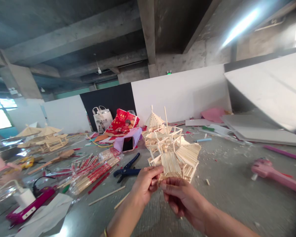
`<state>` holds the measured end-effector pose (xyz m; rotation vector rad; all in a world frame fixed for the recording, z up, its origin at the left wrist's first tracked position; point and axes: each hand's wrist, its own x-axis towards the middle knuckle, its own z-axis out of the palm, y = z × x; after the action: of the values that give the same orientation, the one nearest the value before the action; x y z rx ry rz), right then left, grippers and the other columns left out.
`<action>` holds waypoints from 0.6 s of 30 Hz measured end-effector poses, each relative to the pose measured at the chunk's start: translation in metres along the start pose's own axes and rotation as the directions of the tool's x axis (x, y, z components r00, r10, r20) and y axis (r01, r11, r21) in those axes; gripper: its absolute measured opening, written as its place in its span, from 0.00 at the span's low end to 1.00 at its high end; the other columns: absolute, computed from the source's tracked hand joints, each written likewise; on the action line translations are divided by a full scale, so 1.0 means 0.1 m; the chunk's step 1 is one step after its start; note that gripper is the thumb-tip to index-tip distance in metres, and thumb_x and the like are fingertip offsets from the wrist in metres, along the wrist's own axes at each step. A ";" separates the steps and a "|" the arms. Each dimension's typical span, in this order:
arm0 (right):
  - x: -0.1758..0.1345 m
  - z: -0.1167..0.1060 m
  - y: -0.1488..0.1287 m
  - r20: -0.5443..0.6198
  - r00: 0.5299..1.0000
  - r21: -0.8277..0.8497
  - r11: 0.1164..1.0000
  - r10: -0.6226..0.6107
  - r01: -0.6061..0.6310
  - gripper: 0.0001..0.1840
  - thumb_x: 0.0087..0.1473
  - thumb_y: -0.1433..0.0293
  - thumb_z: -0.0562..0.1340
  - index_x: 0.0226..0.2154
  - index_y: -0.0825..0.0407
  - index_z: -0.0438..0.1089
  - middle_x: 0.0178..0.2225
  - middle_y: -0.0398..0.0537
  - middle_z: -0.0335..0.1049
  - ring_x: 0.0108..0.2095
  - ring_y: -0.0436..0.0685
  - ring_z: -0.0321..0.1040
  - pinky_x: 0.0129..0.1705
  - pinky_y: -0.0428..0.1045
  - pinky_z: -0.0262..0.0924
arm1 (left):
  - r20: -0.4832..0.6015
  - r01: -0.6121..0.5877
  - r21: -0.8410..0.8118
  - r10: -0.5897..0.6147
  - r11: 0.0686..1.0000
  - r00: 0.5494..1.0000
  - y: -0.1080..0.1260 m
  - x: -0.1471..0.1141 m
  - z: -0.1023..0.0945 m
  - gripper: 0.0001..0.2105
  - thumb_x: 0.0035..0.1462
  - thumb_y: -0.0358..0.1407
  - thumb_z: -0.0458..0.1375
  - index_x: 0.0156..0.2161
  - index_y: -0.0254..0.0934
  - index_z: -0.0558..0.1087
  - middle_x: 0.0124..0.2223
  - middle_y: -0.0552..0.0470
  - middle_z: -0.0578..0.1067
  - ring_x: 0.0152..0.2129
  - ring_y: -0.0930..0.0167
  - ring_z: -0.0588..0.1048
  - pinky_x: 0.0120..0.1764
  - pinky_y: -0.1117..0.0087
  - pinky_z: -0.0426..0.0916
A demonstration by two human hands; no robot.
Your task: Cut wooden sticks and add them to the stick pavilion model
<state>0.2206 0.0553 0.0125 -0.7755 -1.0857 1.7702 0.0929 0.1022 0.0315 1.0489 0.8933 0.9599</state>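
Note:
A pavilion model built of pale wooden sticks stands on the grey table, with a pointed roof at its back and slatted roof panels in front. At its near edge my left hand is closed in a pinch. Facing it, my right hand also pinches, thumb against forefinger. A sliver of pale thin stick shows between the two sets of fingertips; whether it is loose or part of the model I cannot tell. Just left of my left hand lie dark blue cutting pliers. Loose sticks lie nearer to me.
Plastic-wrapped bundles of sticks spread over the left side. A magenta power strip lies nearer, at the left. A phone leans behind the pliers. A pink glue gun lies at right. Other stick models stand at far left.

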 end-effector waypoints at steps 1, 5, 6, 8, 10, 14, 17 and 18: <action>0.00 0.00 0.00 -0.004 1.000 -0.006 1.000 0.006 -0.006 0.12 0.45 0.62 0.61 0.26 0.55 0.65 0.16 0.37 0.60 0.10 0.41 0.49 0.09 0.39 0.40 | 0.002 -0.001 0.000 0.001 1.000 1.000 0.00 0.00 0.00 0.14 0.44 0.39 0.60 0.18 0.34 0.61 0.11 0.64 0.55 0.08 0.85 0.50 0.13 0.80 0.39; -0.01 0.01 -0.01 -0.007 1.000 -0.018 1.000 0.024 -0.024 0.12 0.46 0.62 0.61 0.26 0.55 0.65 0.16 0.37 0.61 0.10 0.41 0.50 0.09 0.39 0.40 | 0.005 -0.008 -0.002 0.008 1.000 1.000 -0.01 0.01 0.00 0.16 0.42 0.40 0.61 0.17 0.34 0.61 0.11 0.64 0.54 0.08 0.85 0.50 0.13 0.79 0.39; -0.01 0.01 0.00 -0.002 1.000 -0.018 1.000 0.025 -0.025 0.12 0.46 0.62 0.61 0.26 0.55 0.65 0.17 0.37 0.61 0.10 0.41 0.50 0.09 0.39 0.40 | 0.006 -0.009 -0.002 0.009 1.000 1.000 -0.01 0.01 0.00 0.16 0.42 0.40 0.61 0.17 0.34 0.61 0.11 0.64 0.54 0.08 0.85 0.50 0.13 0.79 0.39; -0.01 0.01 0.00 0.006 1.000 -0.019 0.999 0.026 -0.026 0.11 0.46 0.63 0.61 0.26 0.55 0.65 0.17 0.37 0.61 0.10 0.41 0.51 0.09 0.39 0.40 | 0.007 -0.012 -0.002 0.012 1.000 1.000 -0.01 0.01 0.00 0.15 0.42 0.41 0.61 0.17 0.34 0.61 0.11 0.64 0.54 0.08 0.85 0.49 0.13 0.79 0.38; -0.01 0.00 0.01 0.012 1.000 -0.020 0.999 0.029 -0.029 0.11 0.47 0.63 0.61 0.26 0.54 0.65 0.18 0.38 0.61 0.11 0.41 0.51 0.09 0.39 0.40 | 0.007 -0.014 -0.002 0.014 1.000 1.000 0.00 0.01 0.01 0.16 0.41 0.41 0.61 0.17 0.34 0.61 0.11 0.64 0.54 0.08 0.85 0.49 0.13 0.79 0.38; 0.01 -0.02 0.01 0.018 1.000 -0.031 0.999 0.024 -0.023 0.11 0.47 0.62 0.61 0.25 0.54 0.64 0.18 0.38 0.61 0.11 0.41 0.51 0.09 0.39 0.40 | 0.009 -0.012 -0.003 0.012 1.000 1.000 0.00 0.00 0.01 0.16 0.40 0.41 0.62 0.16 0.34 0.61 0.11 0.64 0.54 0.08 0.85 0.49 0.13 0.78 0.37; 0.03 0.01 0.00 0.031 0.999 -0.053 0.998 0.018 -0.017 0.11 0.47 0.62 0.60 0.27 0.54 0.64 0.18 0.38 0.61 0.11 0.41 0.51 0.09 0.39 0.40 | 0.005 -0.011 -0.010 0.011 1.000 1.000 0.01 0.00 0.01 0.16 0.41 0.40 0.62 0.17 0.34 0.61 0.12 0.64 0.54 0.08 0.85 0.49 0.13 0.78 0.38; 0.03 0.03 0.00 0.034 0.999 -0.086 0.996 0.024 -0.021 0.11 0.47 0.62 0.59 0.28 0.53 0.64 0.18 0.38 0.61 0.11 0.42 0.51 0.09 0.40 0.40 | 0.001 -0.013 -0.015 0.013 1.000 1.000 0.01 0.00 0.01 0.15 0.40 0.40 0.62 0.17 0.34 0.61 0.12 0.64 0.54 0.08 0.85 0.49 0.13 0.78 0.38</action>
<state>0.2171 0.0566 0.0134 -0.8136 -1.1867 1.7717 0.0940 0.1016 0.0324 1.0434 0.8786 0.9755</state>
